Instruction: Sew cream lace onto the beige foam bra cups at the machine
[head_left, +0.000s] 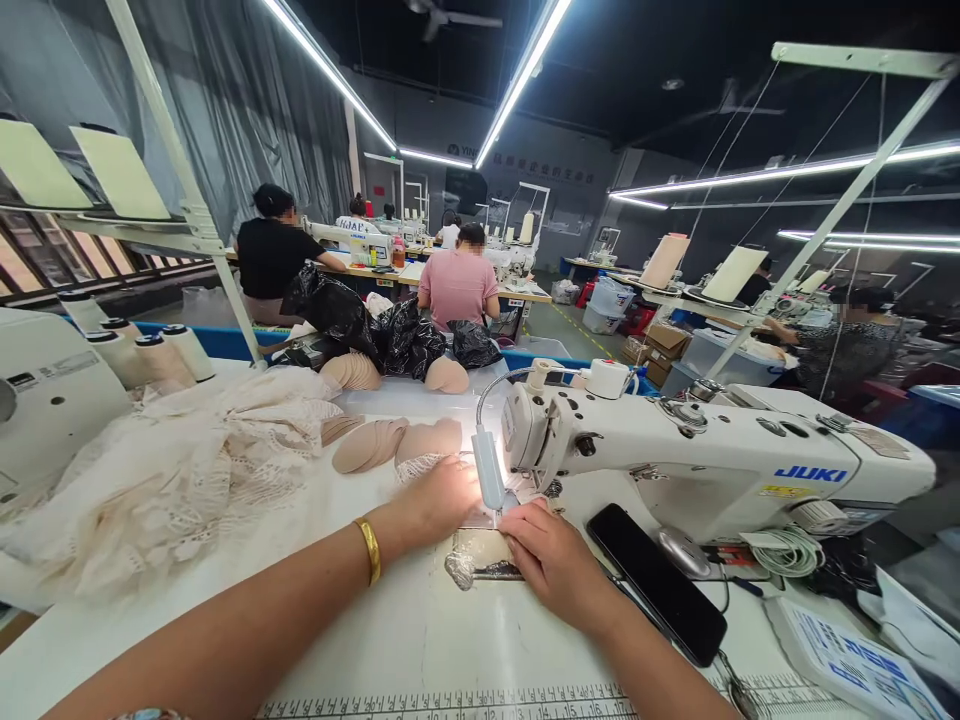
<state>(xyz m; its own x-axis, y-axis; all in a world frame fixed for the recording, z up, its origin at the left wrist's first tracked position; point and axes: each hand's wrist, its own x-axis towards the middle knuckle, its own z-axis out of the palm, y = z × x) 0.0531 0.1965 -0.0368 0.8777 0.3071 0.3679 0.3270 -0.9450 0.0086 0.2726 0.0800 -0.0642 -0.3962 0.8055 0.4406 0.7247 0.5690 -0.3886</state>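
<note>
My left hand (442, 497), with a gold bracelet at its wrist, lies on light lace fabric (420, 466) just left of the sewing machine's needle area; its fingertips are washed out by the lamp. On the right of the needle, my right hand (541, 552) has its fingers together over the front edge of pale material, and what they pinch is too small to make out. A small grey lamp (489, 470) shines between both hands. The white sewing machine (712, 455) stands to the right. Beige cup pads (369, 446) lie in stacks beyond my left hand.
Cream lace (202, 450) is heaped at the left. A black phone (656, 583) lies right of my right hand, near a booklet (855, 655). A printed ruler (450, 703) runs along the front edge. Black plastic bags (390, 330) sit behind; several people work at machines beyond.
</note>
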